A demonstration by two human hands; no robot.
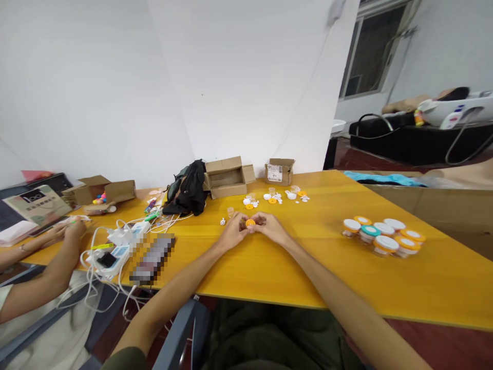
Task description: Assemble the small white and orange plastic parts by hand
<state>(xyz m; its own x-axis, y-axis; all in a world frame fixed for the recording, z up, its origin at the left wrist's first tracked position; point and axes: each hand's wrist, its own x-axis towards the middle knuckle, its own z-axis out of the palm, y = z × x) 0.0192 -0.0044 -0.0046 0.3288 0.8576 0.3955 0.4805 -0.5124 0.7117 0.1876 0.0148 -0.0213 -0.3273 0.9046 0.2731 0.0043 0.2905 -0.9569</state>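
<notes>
- Two hands, the left hand point(234, 231) and the right hand point(270, 226), are pinching one orange disc point(250, 223) between them, to the right of the black bag point(192, 190) and nearer the person; the small disc is looking like plastic, though it is too tiny here to be sure.
- Eight round, lidded jars point(385, 242) are standing clustered far right of the bag, one topped in teal, the others in white or orange.
- Three piles of small parts point(272, 200), white and orange, are lying right of the bag; one clear cup point(230, 211) is standing nearer to it.
- Three cardboard boxes point(228, 191) are flanking the bag, one left, two right.
- A co-worker's two hands point(76, 229) are resting left of the bag.
- The smooth yellow table point(327, 272) is supporting the bag, and a white wall point(239, 77) is rising behind it.
</notes>
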